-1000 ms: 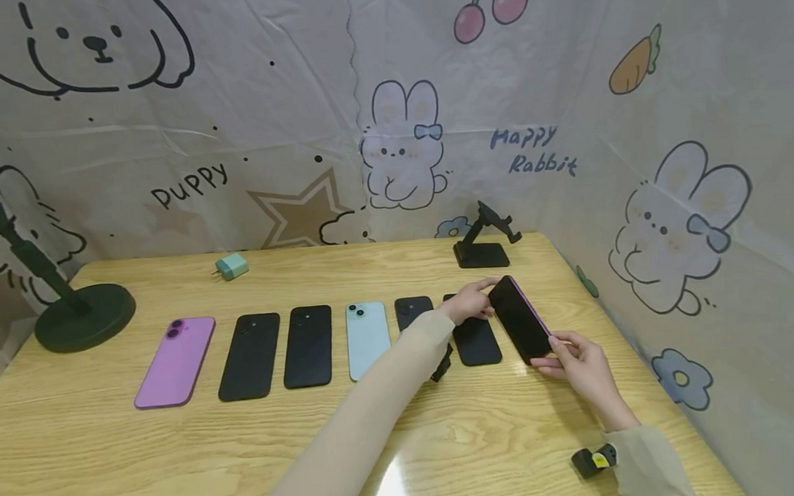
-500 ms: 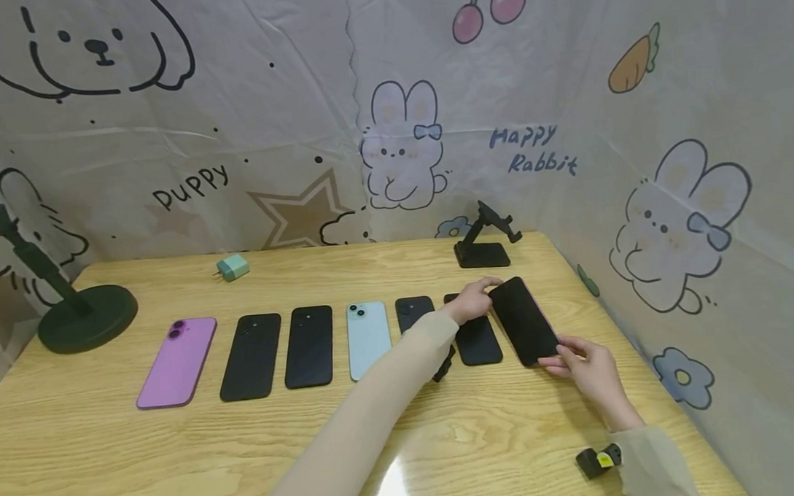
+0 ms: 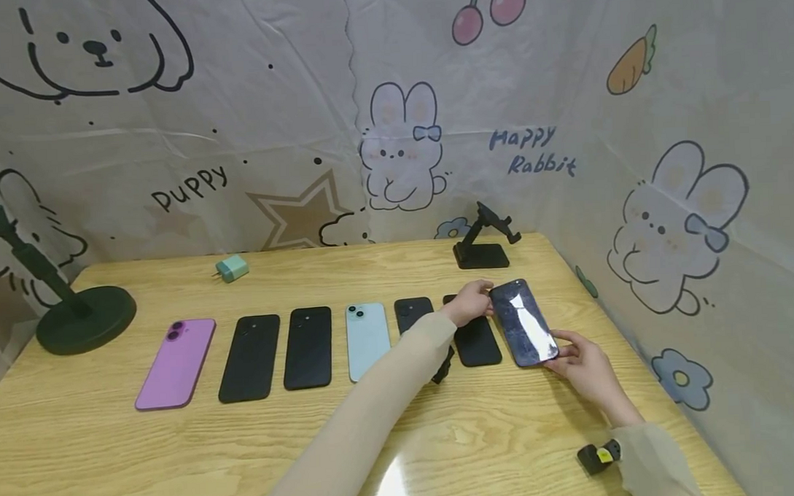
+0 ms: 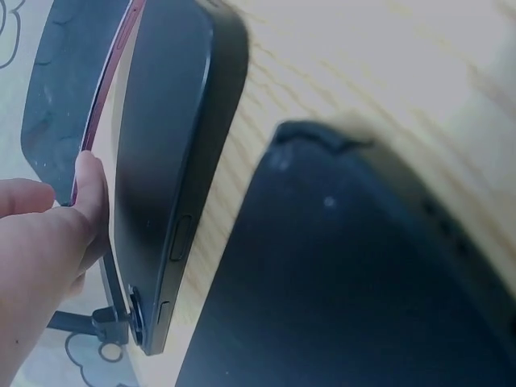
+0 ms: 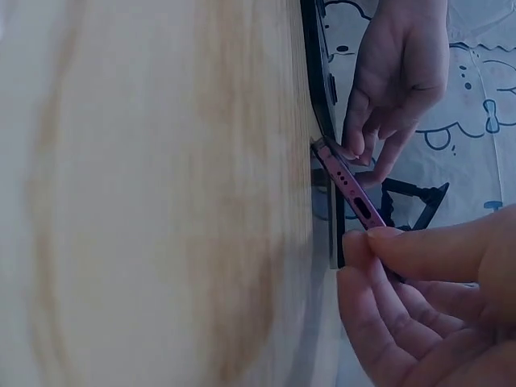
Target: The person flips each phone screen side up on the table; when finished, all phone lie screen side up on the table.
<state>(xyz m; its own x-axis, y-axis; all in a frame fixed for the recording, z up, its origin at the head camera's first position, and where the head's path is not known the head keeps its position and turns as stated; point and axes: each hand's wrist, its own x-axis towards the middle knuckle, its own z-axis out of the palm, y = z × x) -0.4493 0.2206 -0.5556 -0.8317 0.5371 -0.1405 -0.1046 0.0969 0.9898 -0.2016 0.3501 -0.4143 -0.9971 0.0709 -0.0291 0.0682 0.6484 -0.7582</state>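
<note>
Phones (image 3: 307, 347) lie flat in row, 6 done I'd say; L hand (image 3: 468, 304) & R hand (image 3: 583, 365) both pinch 7th phone (image 3: 521, 321), tilted, not yet flat.

The person's left arm in a long cream sleeve (image 3: 370, 406) stretches from the near side toward the far right, ending in a bare left hand (image 3: 467, 302) with bent, gripping fingers. Nearer and farther right, the bare right hand (image 3: 585, 365) angles far-left, its thumb and fingertips pinching; the cream-sleeved right forearm (image 3: 657, 461) lies near right.
</note>
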